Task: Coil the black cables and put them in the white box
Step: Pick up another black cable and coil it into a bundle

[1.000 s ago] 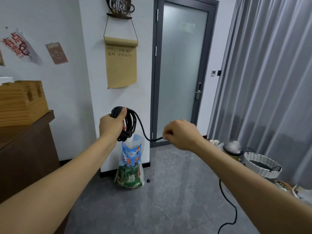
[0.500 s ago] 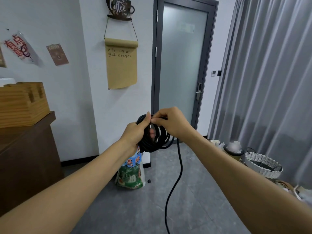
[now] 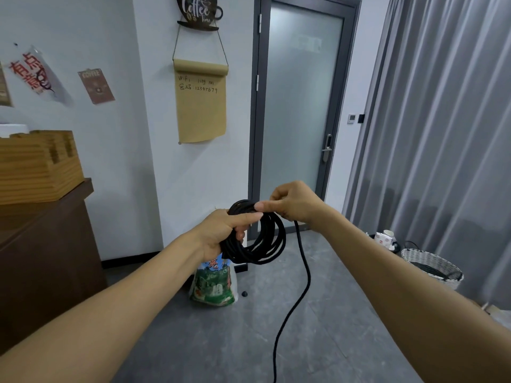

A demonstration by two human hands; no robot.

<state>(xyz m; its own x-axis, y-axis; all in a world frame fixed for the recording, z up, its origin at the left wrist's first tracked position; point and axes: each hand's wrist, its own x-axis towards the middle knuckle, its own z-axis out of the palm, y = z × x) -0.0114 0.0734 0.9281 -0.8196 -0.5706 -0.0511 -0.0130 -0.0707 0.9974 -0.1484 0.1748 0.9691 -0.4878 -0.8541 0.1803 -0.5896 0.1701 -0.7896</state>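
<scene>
Both hands (image 3: pixel 221 230) (image 3: pixel 293 201) grip black cable (image 3: pixel 265 244) below "Coffee Time" sign (image 3: pixel 199 12).

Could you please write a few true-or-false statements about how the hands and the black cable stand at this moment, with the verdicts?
1. The left hand holds the coil of black cable in its grip. True.
2. The right hand hangs idle away from the coil. False: it pinches the cable at the top of the coil, beside the left thumb.
3. The whole cable is already wound up. False: a loose length hangs from the right hand and runs down out of the bottom of the view.
4. The glass door behind the hands is shut. True.
5. The coil lies in the woven basket. False: it is held in the air.
</scene>
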